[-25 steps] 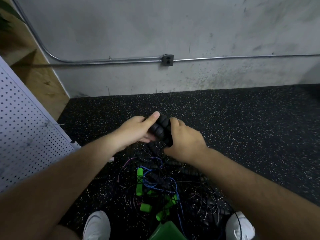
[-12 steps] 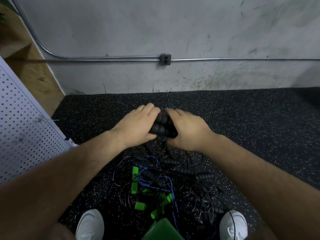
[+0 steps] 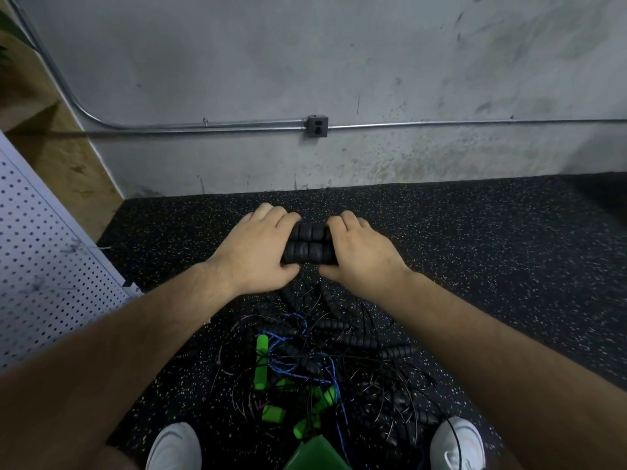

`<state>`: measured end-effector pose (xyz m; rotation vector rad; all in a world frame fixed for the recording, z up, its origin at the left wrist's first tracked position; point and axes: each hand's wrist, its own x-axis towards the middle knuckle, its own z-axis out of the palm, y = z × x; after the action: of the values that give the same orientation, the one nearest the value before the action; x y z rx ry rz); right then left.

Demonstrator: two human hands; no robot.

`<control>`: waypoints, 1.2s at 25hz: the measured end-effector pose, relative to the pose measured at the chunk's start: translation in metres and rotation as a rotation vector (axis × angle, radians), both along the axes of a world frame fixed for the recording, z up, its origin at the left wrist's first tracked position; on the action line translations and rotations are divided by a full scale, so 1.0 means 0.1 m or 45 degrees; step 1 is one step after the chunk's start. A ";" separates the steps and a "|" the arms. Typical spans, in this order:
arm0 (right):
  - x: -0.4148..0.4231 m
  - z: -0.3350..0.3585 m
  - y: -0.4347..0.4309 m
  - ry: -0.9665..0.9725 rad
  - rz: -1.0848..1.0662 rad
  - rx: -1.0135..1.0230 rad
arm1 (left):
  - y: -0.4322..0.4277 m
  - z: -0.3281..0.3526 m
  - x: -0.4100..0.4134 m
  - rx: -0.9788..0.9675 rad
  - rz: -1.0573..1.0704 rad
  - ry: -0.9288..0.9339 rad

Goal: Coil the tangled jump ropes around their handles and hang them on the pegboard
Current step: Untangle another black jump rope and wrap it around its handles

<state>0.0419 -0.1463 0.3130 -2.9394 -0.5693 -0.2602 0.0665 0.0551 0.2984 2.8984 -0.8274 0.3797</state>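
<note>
Two hands, one pair of black handles (image 3: pixel 308 245): the left hand (image 3: pixel 252 254) and right hand (image 3: pixel 361 257) each curl around an end, fingers over the top and thumbs beneath, holding the two ribbed grips side by side and level above the speckled floor (image 3: pixel 492 266). Directly below the grip lies one tangled pile of ropes (image 3: pixel 325 364), with at least four green handles (image 3: pixel 261 366) and several black ones that are too knotted to count. Two white shoes (image 3: pixel 174 447) flank the pile. One pegboard (image 3: pixel 44 266) leans well left of the grip. One outlet (image 3: pixel 318 126) sits on the wall beyond.
</note>
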 end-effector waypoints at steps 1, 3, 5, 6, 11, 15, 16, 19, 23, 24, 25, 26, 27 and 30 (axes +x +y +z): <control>0.00 0.00 0.00 0.025 -0.007 0.031 | 0.00 0.00 0.00 0.017 -0.044 -0.028; -0.02 0.00 0.00 0.000 0.027 0.082 | 0.00 -0.01 -0.02 0.000 -0.137 -0.057; -0.05 -0.02 0.02 -0.040 0.066 0.176 | 0.05 0.00 0.00 0.019 -0.220 -0.076; -0.07 -0.03 0.03 -0.058 0.076 0.241 | 0.08 0.01 0.01 0.038 -0.244 -0.064; -0.10 -0.13 0.05 0.084 -0.075 0.954 | 0.16 0.02 0.07 0.058 -0.256 -0.152; -0.16 -0.41 0.28 0.534 -0.348 1.325 | 0.25 0.05 0.13 0.127 -0.161 -0.197; -0.18 -0.49 0.39 0.672 -0.320 1.227 | 0.27 0.05 0.14 0.130 -0.135 -0.178; -0.18 -0.64 0.77 0.872 -0.034 1.068 | 0.28 0.06 0.14 0.057 -0.088 -0.032; -0.13 -0.68 1.31 0.862 0.168 1.197 | 0.30 0.05 0.13 -0.232 -0.083 0.137; -0.10 -0.71 1.43 0.840 0.192 1.245 | 0.31 0.04 0.13 -0.297 -0.075 0.157; -0.06 -0.74 1.52 0.813 0.207 1.300 | 0.33 0.04 0.13 -0.351 -0.067 0.175; -0.02 -0.76 1.58 0.787 0.192 1.327 | 0.37 0.04 0.13 -0.386 -0.057 0.187; 0.02 -0.76 1.60 0.800 0.171 1.345 | 0.41 0.04 0.13 -0.401 -0.051 0.183; 0.05 -0.73 1.49 1.044 0.172 1.402 | 0.56 0.08 0.12 -0.412 -0.028 0.152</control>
<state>0.0473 0.0026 0.2403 -1.6959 -0.3141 0.4835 0.0789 0.1113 0.3062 2.5822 -0.7054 0.3029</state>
